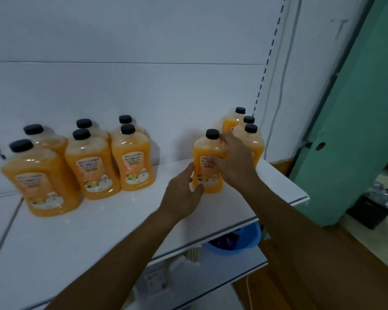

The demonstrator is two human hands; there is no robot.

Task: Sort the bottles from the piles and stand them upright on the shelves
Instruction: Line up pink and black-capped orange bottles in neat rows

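Note:
An orange bottle with a black cap (pixel 205 153) stands upright on the white shelf (pixel 112 222), right of centre. My left hand (pixel 184 193) grips its lower left side, thumb curled against the base. My right hand (pixel 233 162) wraps over its right shoulder and label. Three more orange bottles (pixel 248 133) stand upright behind it at the shelf's right end, partly hidden by my right hand. Several orange bottles (pixel 130 157) stand in paired rows at the left, the nearest one (pixel 40 180) blurred.
The white back panel (pixel 143 86) rises behind the shelf. A lower shelf (pixel 211 271) holds a blue basin (pixel 240 240) and small items. A green door (pixel 356 130) stands to the right, with a dark bin (pixel 372 209) on the floor.

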